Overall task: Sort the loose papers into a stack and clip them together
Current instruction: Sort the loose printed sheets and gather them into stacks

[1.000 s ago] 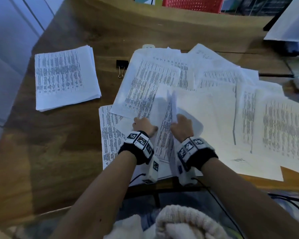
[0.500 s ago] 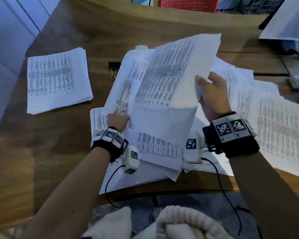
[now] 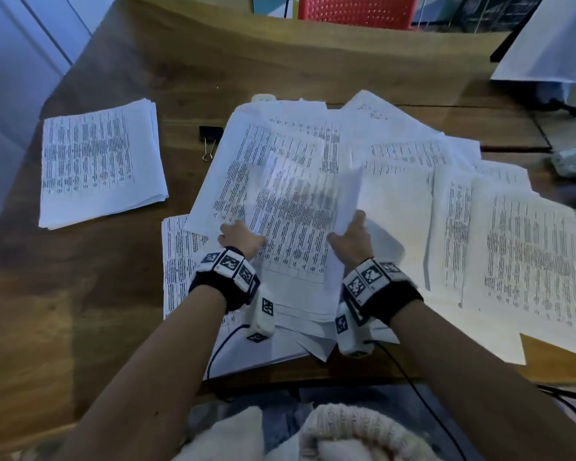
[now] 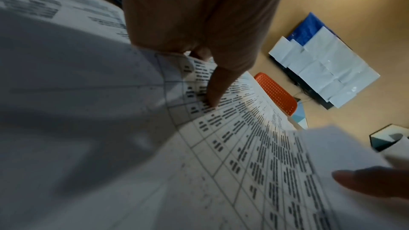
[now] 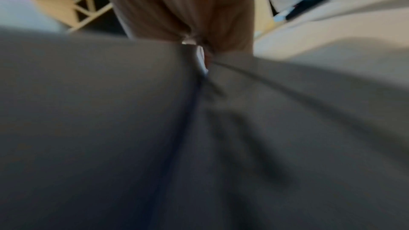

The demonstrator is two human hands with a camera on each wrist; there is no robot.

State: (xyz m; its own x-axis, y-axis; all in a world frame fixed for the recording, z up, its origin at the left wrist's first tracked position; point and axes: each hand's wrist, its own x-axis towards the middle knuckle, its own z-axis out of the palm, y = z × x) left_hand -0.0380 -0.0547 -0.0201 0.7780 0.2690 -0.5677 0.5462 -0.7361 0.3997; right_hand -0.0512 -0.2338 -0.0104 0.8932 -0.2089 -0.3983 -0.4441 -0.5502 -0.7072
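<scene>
While both hands hold one printed white sheet of paper (image 3: 290, 227) above the heap, the left hand (image 3: 238, 239) pinches its left edge with the thumb lying on the printed table, and the right hand (image 3: 350, 239) grips its right edge, fingers curled under the paper and thumb on top. From the left wrist, the left thumb (image 4: 218, 86) presses on the print; the right wrist view is blurred and mostly filled by grey paper, so finger detail there cannot be told.

Below the sheet lies a spread heap of loose printed white papers (image 3: 446, 207); too many overlap to count. It covers the middle and right of the brown wooden table (image 3: 80, 311), and its near sheets overhang the table's front edge. One squared stack of printed white papers (image 3: 97, 164) lies well apart on the left, with bare wood all round it and more bare wood towards the near left corner. One black binder clip with silver wire handles (image 3: 209, 139) sits between the stack and the heap, just beside the heap's left edge. One red perforated plastic chair back (image 3: 356, 10) stands beyond the far edge.
</scene>
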